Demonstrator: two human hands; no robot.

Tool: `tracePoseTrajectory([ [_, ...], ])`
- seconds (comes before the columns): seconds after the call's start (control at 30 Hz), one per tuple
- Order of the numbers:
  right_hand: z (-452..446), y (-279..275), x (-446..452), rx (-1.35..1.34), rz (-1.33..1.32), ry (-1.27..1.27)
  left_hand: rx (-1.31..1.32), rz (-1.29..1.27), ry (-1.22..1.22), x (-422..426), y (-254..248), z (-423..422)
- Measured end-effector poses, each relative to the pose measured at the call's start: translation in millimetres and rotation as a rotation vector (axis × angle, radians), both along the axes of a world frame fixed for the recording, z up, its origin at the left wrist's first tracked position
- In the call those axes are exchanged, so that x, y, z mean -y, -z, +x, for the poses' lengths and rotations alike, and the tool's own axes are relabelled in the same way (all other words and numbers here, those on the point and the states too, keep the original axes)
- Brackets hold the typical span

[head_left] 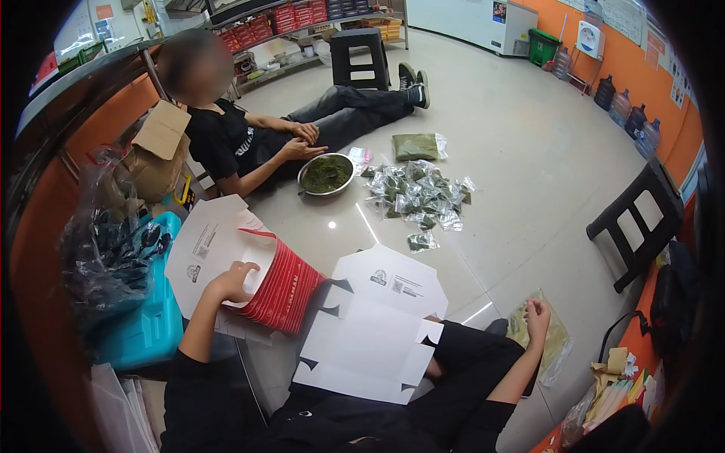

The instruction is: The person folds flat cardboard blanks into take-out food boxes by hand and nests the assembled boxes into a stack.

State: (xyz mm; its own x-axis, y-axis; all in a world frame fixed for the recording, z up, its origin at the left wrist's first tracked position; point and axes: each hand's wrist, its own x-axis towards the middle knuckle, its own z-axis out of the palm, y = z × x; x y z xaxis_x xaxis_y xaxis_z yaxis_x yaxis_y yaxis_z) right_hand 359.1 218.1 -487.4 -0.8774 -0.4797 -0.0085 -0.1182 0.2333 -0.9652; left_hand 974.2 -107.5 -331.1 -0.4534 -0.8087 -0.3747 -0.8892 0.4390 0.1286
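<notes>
Red-striped cardboard box (285,298) noted left of centre, tilted, with left hand (240,283) at the white interior of its open end, fingers bent; cannot tell whether clamped on the wall. White cardboard sheet with notched edges (370,325) found unfolded over the dark-clothed legs, lower centre, just beside the box. Right hand (538,318) raised at right of frame, fingers curled nearly closed; cannot tell whether gripping anything. Seen just behind it: clear plastic bag of yellowish-green contents (557,341) on the pale tiled floor (521,226).
</notes>
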Motion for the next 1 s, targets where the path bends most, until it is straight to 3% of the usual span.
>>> tracePoseTrajectory([
  [0.23,-2.7,14.9,-1.3,-0.032,0.076,-0.103,0.042,0.101,-0.094,-7.7,-24.6,-21.5],
  [0.7,2.1,6.2,1.4,0.062,0.206,-0.191,-0.019,0.139,-0.077,-6.5,-24.2,-13.6],
  [0.8,6.6,3.6,4.5,0.03,0.2,-0.178,-0.099,0.114,-0.023,2.0,-6.4,3.8],
  [0.87,22.1,-9.4,13.2,-0.229,0.011,-0.085,-0.211,0.095,-0.053,-4.2,-4.5,4.5],
  [0.93,55.3,-39.3,22.1,-0.147,-0.194,-0.084,-0.205,-0.236,-0.167,-47.4,-18.7,-15.4],
  [1.0,102.2,-63.4,20.6,0.115,-0.169,-0.226,-0.405,-0.742,-0.004,-103.0,-52.8,-63.3],
])
